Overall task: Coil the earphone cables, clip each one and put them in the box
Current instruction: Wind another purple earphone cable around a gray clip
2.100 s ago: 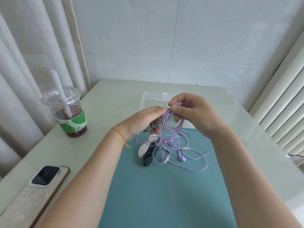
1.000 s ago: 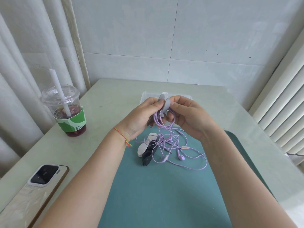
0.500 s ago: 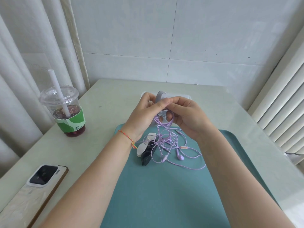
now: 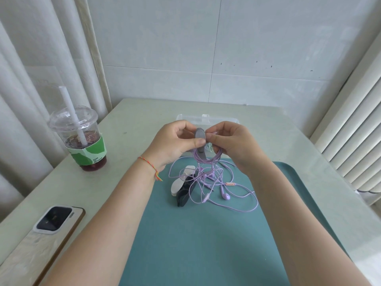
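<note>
My left hand [image 4: 175, 141] and my right hand [image 4: 233, 143] meet above the far end of the teal mat [image 4: 206, 234]. Between their thumbs and fingers they pinch a grey clip [image 4: 200, 135]. A coiled bunch of purple earphone cable [image 4: 206, 159] hangs from the clip, gripped also by my right hand. More purple cable with earbuds [image 4: 226, 196] lies loose and tangled on the mat below. A white clip [image 4: 181, 180] and a dark clip [image 4: 184, 194] lie beside the tangle. The clear plastic box [image 4: 206, 118] stands just behind my hands, mostly hidden.
A lidded iced drink with a white straw [image 4: 82, 135] stands at the left of the pale table. A phone [image 4: 49, 226] lies face down near the front left edge. A white radiator [image 4: 354, 131] runs along the right, curtains hang at the left.
The hands have lifted the coil and brought the grey clip onto its top. Earlier the right hand held the coil alone while the left fetched the clip.
</note>
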The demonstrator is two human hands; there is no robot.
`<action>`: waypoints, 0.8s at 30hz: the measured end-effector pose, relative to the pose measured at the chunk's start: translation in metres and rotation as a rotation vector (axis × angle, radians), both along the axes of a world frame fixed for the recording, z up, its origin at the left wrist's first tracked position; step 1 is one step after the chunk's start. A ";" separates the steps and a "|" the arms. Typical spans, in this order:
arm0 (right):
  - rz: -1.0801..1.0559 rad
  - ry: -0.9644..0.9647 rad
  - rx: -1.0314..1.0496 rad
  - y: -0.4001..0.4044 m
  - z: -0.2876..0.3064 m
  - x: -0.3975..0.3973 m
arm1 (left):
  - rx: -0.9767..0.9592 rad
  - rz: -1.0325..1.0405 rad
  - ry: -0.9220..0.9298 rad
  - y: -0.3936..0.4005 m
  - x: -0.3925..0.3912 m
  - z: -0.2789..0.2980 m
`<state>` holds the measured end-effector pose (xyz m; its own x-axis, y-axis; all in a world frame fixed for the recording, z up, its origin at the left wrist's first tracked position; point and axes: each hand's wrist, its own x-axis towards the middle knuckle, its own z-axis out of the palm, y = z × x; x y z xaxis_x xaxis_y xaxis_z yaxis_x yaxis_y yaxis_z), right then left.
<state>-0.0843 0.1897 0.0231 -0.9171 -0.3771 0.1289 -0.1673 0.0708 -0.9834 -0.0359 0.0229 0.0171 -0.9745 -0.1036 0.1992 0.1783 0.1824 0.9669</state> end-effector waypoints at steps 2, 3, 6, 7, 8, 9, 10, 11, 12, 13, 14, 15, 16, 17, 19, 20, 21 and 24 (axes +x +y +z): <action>0.003 -0.006 0.016 0.000 0.000 0.000 | 0.033 0.041 0.005 -0.001 -0.001 -0.001; 0.009 -0.019 0.009 0.000 0.000 0.001 | 0.058 0.064 0.007 -0.001 -0.001 -0.001; 0.045 -0.071 -0.051 0.001 0.001 0.001 | 0.192 0.111 -0.001 0.001 0.000 0.000; 0.055 -0.074 -0.063 0.001 0.001 0.000 | 0.244 0.117 -0.007 0.002 0.000 0.000; 0.066 -0.068 -0.066 0.002 0.002 0.000 | 0.290 0.123 -0.010 0.003 0.000 0.000; 0.076 -0.057 -0.060 0.003 0.003 0.000 | 0.325 0.132 -0.012 0.003 -0.001 0.001; 0.087 -0.043 -0.048 0.004 0.004 0.000 | 0.351 0.140 -0.015 0.004 -0.001 0.001; 0.095 -0.028 -0.031 0.005 0.005 0.000 | 0.367 0.148 -0.018 0.004 -0.002 0.001; 0.099 -0.007 -0.002 0.007 0.005 0.000 | 0.376 0.154 -0.019 0.004 -0.002 0.001; 0.095 0.019 0.041 0.008 0.006 -0.001 | 0.381 0.160 -0.018 0.004 -0.003 0.001; 0.086 0.049 0.091 0.008 0.006 -0.001 | 0.384 0.167 -0.016 0.004 -0.003 0.001; 0.072 0.072 0.139 0.008 0.005 -0.002 | 0.386 0.176 -0.010 0.004 -0.003 0.001; 0.052 0.087 0.184 0.007 0.004 -0.003 | 0.389 0.188 -0.003 0.005 -0.003 0.001; 0.030 0.093 0.226 0.006 0.003 -0.003 | 0.392 0.201 0.005 0.005 -0.003 0.001; -0.001 0.073 0.265 0.005 0.002 -0.004 | 0.397 0.226 0.020 0.006 -0.003 0.001; -0.010 0.052 0.253 0.005 0.001 -0.004 | 0.400 0.240 0.025 0.006 -0.003 0.001; -0.025 0.024 0.223 0.004 0.001 -0.004 | 0.407 0.255 0.031 0.007 -0.003 0.001; -0.079 -0.067 0.074 -0.001 0.000 -0.002 | 0.437 0.287 0.051 0.009 -0.003 0.001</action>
